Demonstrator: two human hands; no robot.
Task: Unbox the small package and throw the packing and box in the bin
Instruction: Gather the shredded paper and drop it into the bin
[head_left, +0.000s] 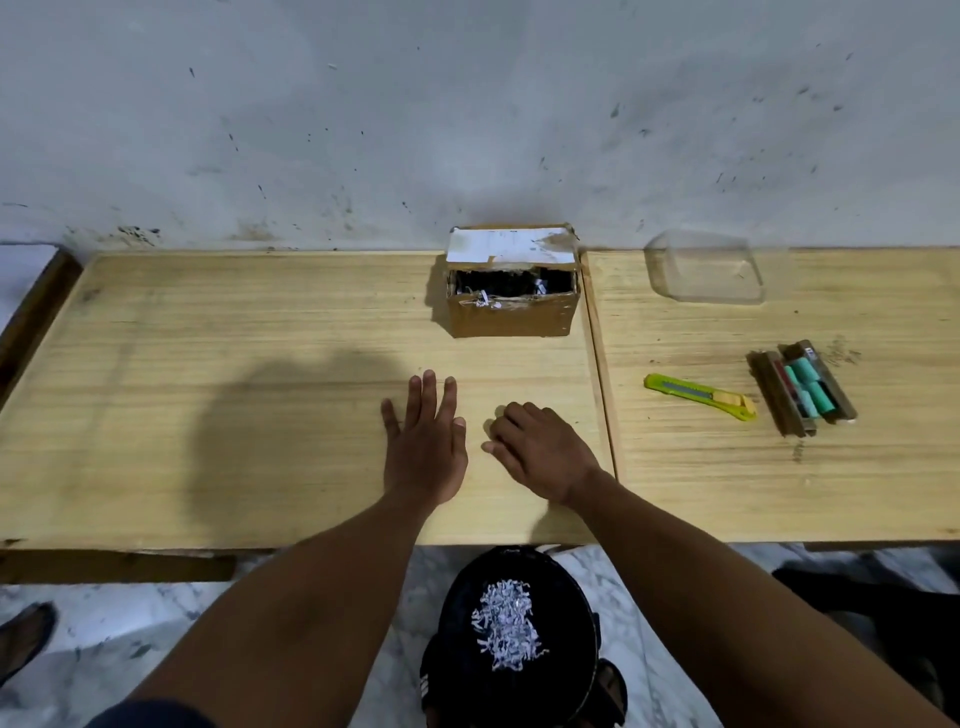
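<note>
Down at our feet sits the black bin (511, 644), a heap of white shredded paper (506, 626) already in it, tucked just under the near edge of the table (234, 415). Our left hand (426, 441) lies flat, fingers spread, nothing in it; our right hand (540, 449) is curled palm-down beside it, and we cannot tell whether scraps are pinched beneath. Over by the wall stands the cardboard box (511, 283), flap up, dark inside with a few paper strands clinging at its front lip. We judge the loose packing is mostly binned, so the box goes next: reach with both hands, grip its sides, keep the opening upward so leftovers don't spill, then lower it straight into the bin. To the right, the clear plastic lid (706, 270), yellow cutter (701, 397) and opened case of small rolls (802, 392) rest on a second pale wooden board. Behind, a scuffed grey wall; below, marbled flooring
</note>
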